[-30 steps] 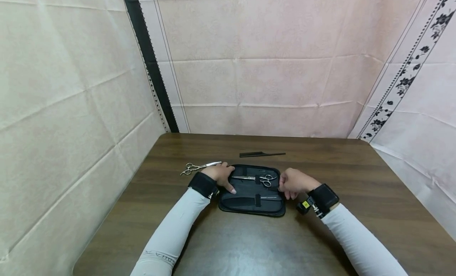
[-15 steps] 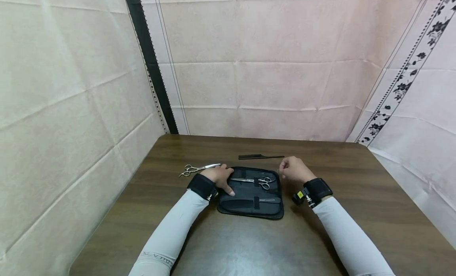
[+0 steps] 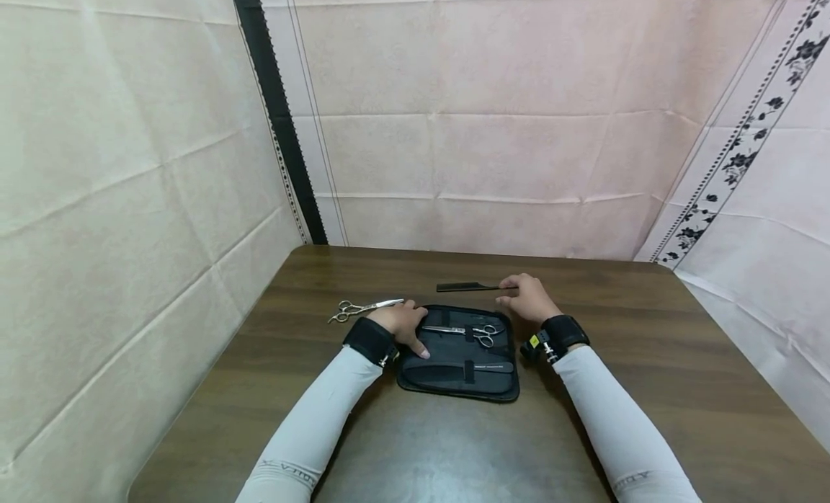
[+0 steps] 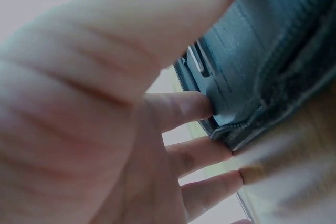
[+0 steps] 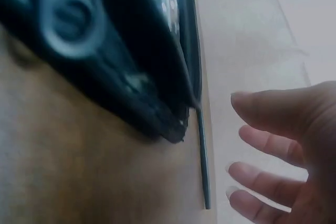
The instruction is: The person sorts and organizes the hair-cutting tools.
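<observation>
My left hand [image 3: 397, 321] rests on the left edge of an unfolded black zip case [image 3: 447, 350], thumb laid over its inside. In the left wrist view its fingers [image 4: 197, 156] extend to the case's corner. Strapped inside the case are silver scissors [image 3: 447, 330] and a slim tool [image 3: 493, 367], its left part covered by a pocket. Beyond the case lies a black tail comb [image 3: 457, 287]. My right hand [image 3: 530, 300] is at the comb's thin handle [image 5: 203, 166], thumb and fingers spread apart with a gap to it in the right wrist view.
A second pair of scissors [image 3: 353, 309] lies on the wooden table [image 3: 415, 445] left of the case, blade tips near my left hand. Pale cloth [image 3: 499, 157] hangs behind the table and at both sides.
My right hand has moved from the case's right edge away from me to the comb's handle, and its fingers have opened out. My left hand has stayed on the case.
</observation>
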Motion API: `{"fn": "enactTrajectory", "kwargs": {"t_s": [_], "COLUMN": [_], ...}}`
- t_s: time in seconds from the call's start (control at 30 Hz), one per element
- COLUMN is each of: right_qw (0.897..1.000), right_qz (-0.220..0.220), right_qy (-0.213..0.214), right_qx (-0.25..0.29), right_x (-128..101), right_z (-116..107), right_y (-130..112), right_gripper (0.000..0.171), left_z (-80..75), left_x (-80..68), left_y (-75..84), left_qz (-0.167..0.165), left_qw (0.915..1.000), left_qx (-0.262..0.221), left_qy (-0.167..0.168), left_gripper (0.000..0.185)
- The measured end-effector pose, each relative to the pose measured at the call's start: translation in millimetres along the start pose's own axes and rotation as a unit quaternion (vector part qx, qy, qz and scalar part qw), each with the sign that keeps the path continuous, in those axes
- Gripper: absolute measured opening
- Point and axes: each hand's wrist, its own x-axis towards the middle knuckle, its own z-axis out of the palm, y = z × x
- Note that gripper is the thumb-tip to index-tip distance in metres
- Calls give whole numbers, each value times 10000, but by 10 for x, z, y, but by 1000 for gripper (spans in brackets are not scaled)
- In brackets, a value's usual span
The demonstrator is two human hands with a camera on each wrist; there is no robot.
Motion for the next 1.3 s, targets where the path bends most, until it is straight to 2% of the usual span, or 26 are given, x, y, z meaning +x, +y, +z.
{"fn": "enactTrajectory", "kwargs": {"t_s": [0.17, 0.4, 0.67, 1.0, 1.3], "right_qw": [9995, 9993, 9979, 9983, 9967], "right_qz": [-219, -23, 117, 58, 428], "right_qy": [-17, 26, -209, -309, -490], "right_qx": [-220, -371, -607, -500, -495], "right_x": [73, 107, 159, 195, 115], "right_z": [4, -7, 2, -31, -94], "right_y": [57, 104, 199, 232, 244], "right_gripper": [46, 45, 44, 28, 5], "left_z": [0, 9, 4, 1, -12], "left_x": [4, 20, 7, 5, 0], "left_y": [-12, -3, 6, 9, 4], "left_qz": [52, 53, 68, 7, 37], "left_qw": [10000, 10000, 9999, 9999, 10000], "left_qx": [70, 77, 146, 110, 89], "left_qy": [12, -4, 3, 19, 16], "left_gripper": [100, 101, 100, 100, 100]}}
